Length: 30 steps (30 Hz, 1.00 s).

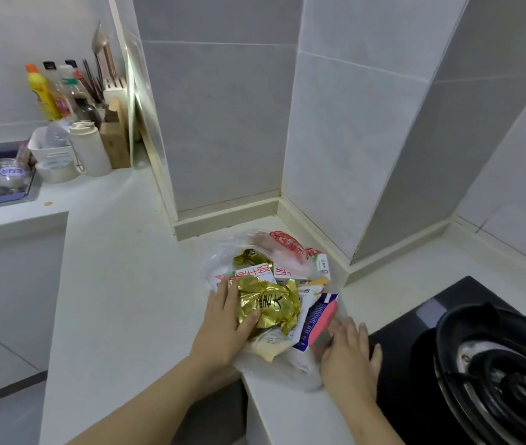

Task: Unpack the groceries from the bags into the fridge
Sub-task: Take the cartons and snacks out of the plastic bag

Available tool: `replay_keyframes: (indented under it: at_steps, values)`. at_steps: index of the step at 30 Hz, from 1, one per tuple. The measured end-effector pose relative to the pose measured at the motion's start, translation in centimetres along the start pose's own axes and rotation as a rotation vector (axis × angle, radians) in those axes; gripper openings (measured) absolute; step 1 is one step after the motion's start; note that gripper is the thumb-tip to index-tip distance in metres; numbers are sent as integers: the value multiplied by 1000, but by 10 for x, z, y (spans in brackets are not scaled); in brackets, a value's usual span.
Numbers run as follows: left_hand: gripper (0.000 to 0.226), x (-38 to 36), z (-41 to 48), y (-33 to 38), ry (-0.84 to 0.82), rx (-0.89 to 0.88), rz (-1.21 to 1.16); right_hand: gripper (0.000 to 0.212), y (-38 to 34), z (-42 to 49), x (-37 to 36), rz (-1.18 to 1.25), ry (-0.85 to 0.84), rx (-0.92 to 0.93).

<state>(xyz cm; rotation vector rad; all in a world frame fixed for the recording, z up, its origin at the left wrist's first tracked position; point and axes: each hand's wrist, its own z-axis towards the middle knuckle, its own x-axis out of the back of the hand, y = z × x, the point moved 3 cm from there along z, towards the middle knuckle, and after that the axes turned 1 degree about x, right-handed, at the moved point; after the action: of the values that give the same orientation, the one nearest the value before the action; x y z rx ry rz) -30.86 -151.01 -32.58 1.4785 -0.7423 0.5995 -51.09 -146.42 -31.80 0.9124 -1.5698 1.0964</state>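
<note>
In the head view, the clear plastic bag of groceries [306, 370] sits slumped open on the white counter [110, 284], just beside the black gas stove [415, 316], so its packets lie within easy reach; no fridge is in view. The left hand [229, 316] reaches in from the bag's left side, thumb over the front of the crinkled gold foil packet [268, 303] and fingers along its edge, apparently gripping it to lift it out. The right hand [348, 351], blurred, lies with fairly straight fingers against the bag's right side beside a blue and pink packet [316, 319], probably to steady the bag.
</note>
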Motion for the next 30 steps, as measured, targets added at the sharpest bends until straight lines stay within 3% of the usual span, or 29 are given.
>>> replay_keyframes:
  at_steps: [3, 5, 6, 8, 11, 14, 18, 22, 24, 30]
  values:
    - [72, 8, 6, 0, 67, 12, 12, 58, -4, -6, 11, 242, 256, -11]
    - [72, 9, 4, 9, 84, 16, -31, 56, -14, -12, 23, 339, 454, 160]
    - [75, 8, 2, 13, 66, -1, -63, 53, -21, -16, 26, 333, 464, 271]
    - [83, 7, -4, 18, 14, -62, -132, 56, -34, -16, 22, 309, 326, 397]
    - [92, 12, -9, 12, -65, -131, -120, 78, -36, -9, 16, 261, 140, 366]
    - [95, 20, -13, -1, -95, -113, 107, 61, -28, 0, 20, 226, 84, 323]
    - [91, 27, -21, -6, -62, -55, 228, 59, -12, -1, 22, 284, 41, 263]
    - [70, 23, -29, -8, 183, 3, 519, 50, -6, -7, 19, 315, 93, 269]
    - [56, 19, -28, -2, 159, 100, 549, 44, -6, -8, 16, 315, 150, 283]
    - [33, 33, -10, 10, 102, 196, 43, 24, -18, -13, 27, 284, 446, 319]
